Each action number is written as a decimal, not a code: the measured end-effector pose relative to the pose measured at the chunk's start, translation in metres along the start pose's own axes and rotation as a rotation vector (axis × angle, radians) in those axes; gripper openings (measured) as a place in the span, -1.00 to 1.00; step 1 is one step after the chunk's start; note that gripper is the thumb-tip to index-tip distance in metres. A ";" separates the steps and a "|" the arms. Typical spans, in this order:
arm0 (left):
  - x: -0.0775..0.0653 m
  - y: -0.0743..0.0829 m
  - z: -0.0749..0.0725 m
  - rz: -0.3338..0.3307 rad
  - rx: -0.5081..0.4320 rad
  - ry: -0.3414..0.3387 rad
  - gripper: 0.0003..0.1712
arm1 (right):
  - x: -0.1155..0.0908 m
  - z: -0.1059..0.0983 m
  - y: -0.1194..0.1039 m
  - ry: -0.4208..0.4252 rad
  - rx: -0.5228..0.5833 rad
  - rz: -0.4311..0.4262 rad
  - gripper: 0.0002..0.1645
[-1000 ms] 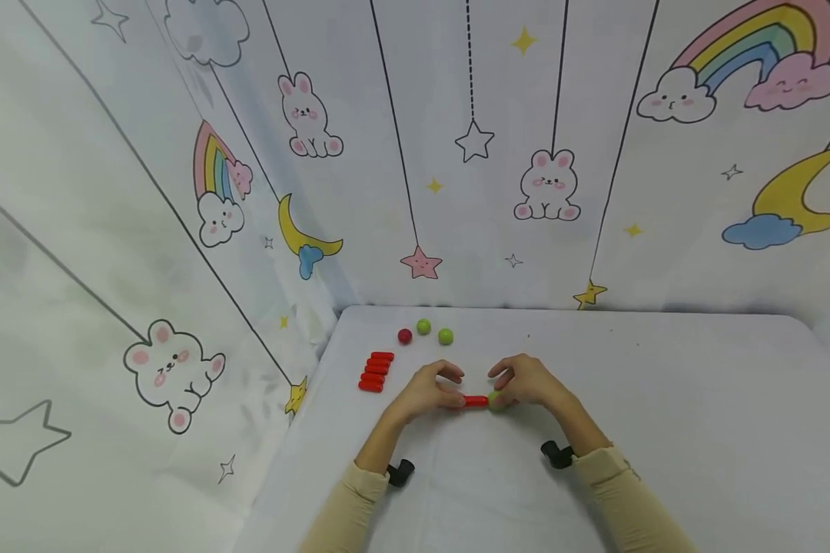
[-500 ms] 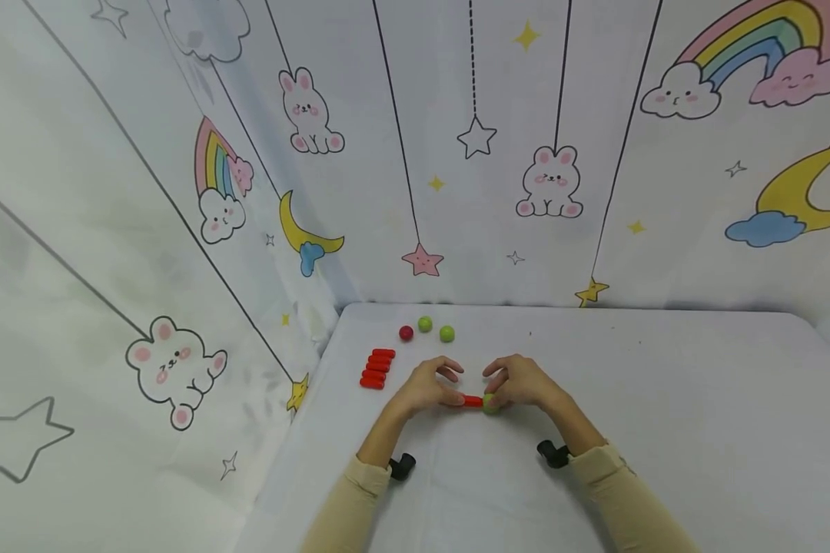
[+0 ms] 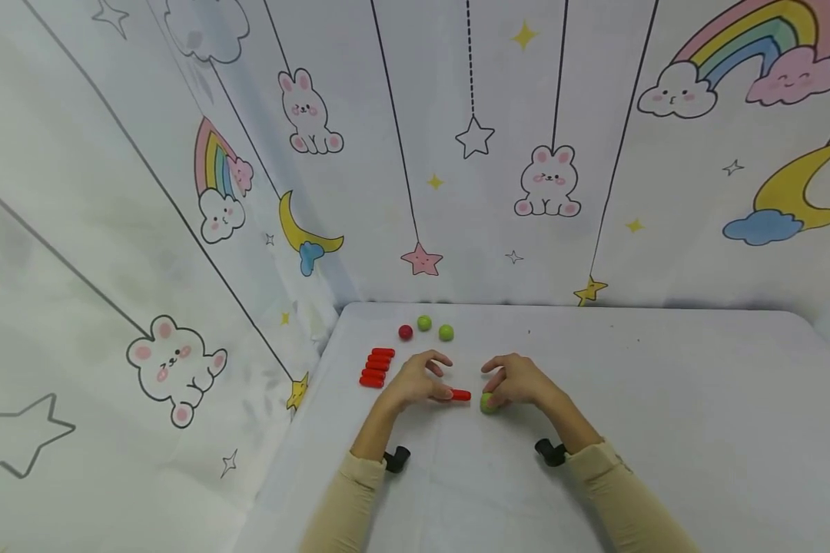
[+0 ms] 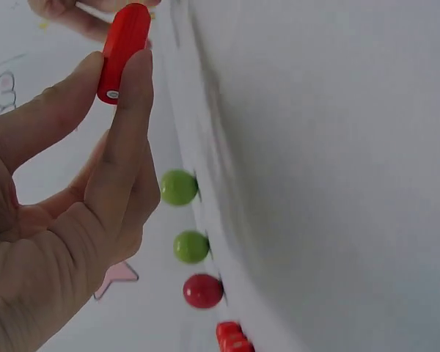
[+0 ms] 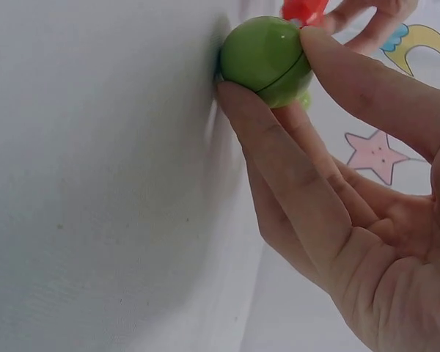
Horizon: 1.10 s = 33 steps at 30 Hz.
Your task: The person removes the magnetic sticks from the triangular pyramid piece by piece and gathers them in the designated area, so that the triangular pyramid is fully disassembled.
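Between thumb and fingertip, my left hand [image 3: 417, 381] pinches a short red rod [image 3: 461, 395]. In the left wrist view the rod [image 4: 127, 45] shows a small metallic dot on its near end. My right hand [image 3: 522, 382] pinches a glossy green ball [image 3: 487, 403] low over the white table. A thin dark seam runs around this ball [image 5: 260, 59] in the right wrist view. A small gap separates the rod's right end from the ball. Fingers of both hands hide parts of what they hold.
Several red rods [image 3: 375, 367] lie in a stack-like row at the table's left. Behind them sit a red ball [image 3: 405, 332] and two green balls [image 3: 446, 332]. A patterned curtain [image 3: 484, 230] hangs along the far and left edges of the white table [image 3: 664, 415].
The red rod and green ball were end to end and now stand apart. My left hand has moved left with the rod; my right hand shifted slightly left with the ball.
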<state>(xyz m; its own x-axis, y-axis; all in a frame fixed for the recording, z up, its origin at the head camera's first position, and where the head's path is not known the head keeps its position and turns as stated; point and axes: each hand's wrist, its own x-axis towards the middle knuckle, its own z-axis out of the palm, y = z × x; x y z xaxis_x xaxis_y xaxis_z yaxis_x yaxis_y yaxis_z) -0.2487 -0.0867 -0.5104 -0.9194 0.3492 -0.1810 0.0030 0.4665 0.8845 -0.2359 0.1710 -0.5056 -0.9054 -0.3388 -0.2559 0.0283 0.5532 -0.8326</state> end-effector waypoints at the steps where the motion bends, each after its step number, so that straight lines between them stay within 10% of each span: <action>1: -0.003 0.000 -0.006 -0.001 -0.003 0.013 -0.35 | 0.000 0.000 0.000 0.001 -0.005 0.004 -0.25; 19: -0.046 -0.035 -0.081 0.008 -0.040 0.112 -0.21 | 0.001 -0.001 0.004 0.006 0.016 -0.009 -0.27; 33: -0.060 -0.064 -0.113 -0.122 -0.117 0.214 -0.07 | -0.002 0.000 -0.001 0.010 0.019 0.003 -0.26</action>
<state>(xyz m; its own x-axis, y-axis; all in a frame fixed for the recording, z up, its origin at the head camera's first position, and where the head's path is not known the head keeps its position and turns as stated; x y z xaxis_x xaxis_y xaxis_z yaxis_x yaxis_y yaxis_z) -0.2385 -0.2292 -0.5073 -0.9724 0.1109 -0.2050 -0.1465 0.3934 0.9076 -0.2343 0.1713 -0.5047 -0.9094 -0.3293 -0.2540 0.0394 0.5398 -0.8409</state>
